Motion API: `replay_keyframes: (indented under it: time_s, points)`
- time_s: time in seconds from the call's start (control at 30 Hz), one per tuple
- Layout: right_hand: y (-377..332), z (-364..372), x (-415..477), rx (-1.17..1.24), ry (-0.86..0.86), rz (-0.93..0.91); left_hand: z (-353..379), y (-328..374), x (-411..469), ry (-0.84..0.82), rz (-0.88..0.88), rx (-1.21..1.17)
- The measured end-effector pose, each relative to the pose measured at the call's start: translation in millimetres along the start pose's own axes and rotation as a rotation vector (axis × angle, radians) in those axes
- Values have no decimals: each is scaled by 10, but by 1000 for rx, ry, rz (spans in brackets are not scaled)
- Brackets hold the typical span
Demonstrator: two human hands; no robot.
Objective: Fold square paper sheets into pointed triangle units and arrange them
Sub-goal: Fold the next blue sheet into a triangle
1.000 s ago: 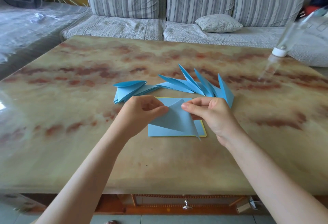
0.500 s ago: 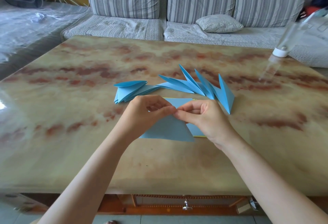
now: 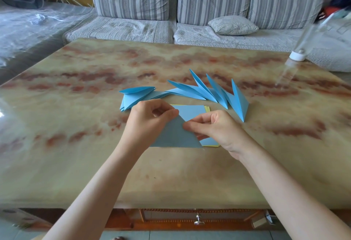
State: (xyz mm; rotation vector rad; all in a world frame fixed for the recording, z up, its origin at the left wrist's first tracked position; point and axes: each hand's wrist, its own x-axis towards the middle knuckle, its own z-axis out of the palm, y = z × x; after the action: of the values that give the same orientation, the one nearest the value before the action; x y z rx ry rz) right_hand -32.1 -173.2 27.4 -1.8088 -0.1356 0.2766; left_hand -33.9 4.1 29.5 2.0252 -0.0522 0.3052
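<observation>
above the paper stack (image 3: 192,111), right hand (image 3: 221,128) slid down the triangle (image 3: 174,137)

Left forearm (image 3: 98,182) and right forearm (image 3: 284,181) bare up to the frame edge. Left hand (image 3: 148,124) and right hand (image 3: 218,129) bare, slim fingers (image 3: 195,125). Blurred bit at bottom, maybe a toe (image 3: 118,238).

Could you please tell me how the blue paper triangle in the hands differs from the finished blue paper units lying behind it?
The broad blue paper triangle is wide and blunt; the finished pointed blue paper units are narrow with sharp tips. The triangle is pinched by the left hand and right hand; the units rest untouched on the marble-patterned table. Both are blue paper.
</observation>
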Motion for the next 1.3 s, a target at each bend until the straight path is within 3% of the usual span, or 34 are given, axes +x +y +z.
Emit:
replay_keyframes:
  time_s: [0.33, 0.77, 1.17, 1.3]
  points:
    - [-9, -18, -56, -43, -71, 9, -88, -43, 73, 67, -20, 76]
    - [58, 23, 1, -265, 20, -18, -89, -74, 99, 89, -13, 112]
    - [87, -35, -35, -694, 192, -191, -174, -158, 186, 85, -81, 86]
    - [95, -79, 10, -479, 243, -198, -208, -176, 184, 13, -85, 65]
